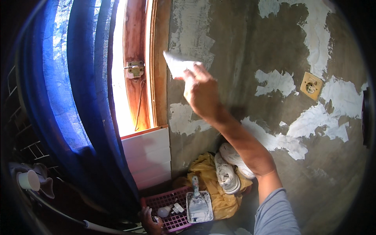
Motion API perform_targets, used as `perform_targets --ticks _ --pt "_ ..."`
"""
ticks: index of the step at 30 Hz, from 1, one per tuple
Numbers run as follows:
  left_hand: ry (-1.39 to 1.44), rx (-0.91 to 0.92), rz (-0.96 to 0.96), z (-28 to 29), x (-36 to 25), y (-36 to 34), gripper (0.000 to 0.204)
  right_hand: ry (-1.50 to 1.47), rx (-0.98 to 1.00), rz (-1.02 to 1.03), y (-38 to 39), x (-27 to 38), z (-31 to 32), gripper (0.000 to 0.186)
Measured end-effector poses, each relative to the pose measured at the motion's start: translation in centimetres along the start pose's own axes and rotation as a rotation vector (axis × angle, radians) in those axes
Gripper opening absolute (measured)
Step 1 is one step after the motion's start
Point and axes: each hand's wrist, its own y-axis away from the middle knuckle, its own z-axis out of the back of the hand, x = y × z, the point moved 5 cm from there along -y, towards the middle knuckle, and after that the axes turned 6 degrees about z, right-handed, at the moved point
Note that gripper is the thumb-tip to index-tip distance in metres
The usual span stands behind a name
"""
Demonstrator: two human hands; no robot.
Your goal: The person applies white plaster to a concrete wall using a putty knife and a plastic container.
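Observation:
My right hand (200, 92) is raised in front of the bare wall beside the window frame. Its fingers are closed on a flat white piece (178, 65) with a pointed corner; motion smears it, so its kind is unclear. At the lower edge my left hand (151, 222), specked with white, is curled at the left end of a pink plastic basket (178, 194); what it grips is hidden. A white light bulb (163, 212) and a white plug adapter (178, 208) lie on the basket. Beside them sits a putty-smeared tray (208, 214) with a putty knife (196, 187) in it.
A yellow plastic sheet (205, 164) and white-stained shoes (226, 174) lie at the wall's foot. A blue curtain (88, 109) hangs left of the wooden window frame (160, 66). The grey wall has white putty patches (274, 83) and a yellowish socket (311, 85).

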Motion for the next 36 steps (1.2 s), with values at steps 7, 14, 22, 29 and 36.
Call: perform_targets --ticks 7,14,22,29,36 --pt "-0.009 -0.009 -0.033 -0.1 -0.4 0.0 0.043 0.089 -0.194 -0.013 -3.1 -3.1 0.2 0.027" --pt "-0.008 0.007 -0.009 0.3 -0.2 -0.3 0.042 -0.050 -0.153 -0.076 1.9 -0.3 -0.2 0.029" --pt "0.005 0.029 -0.008 -0.3 -0.3 -0.1 0.042 0.097 -0.218 -0.067 -2.4 -7.0 1.4 0.031" --pt "0.000 0.017 -0.026 -0.5 0.4 0.3 0.043 -0.061 -0.004 -0.108 5.2 0.0 -1.2 0.028" --pt "0.008 0.023 -0.014 -0.6 0.3 0.1 0.045 0.082 -0.254 -0.161 1.4 -4.5 1.4 0.034"
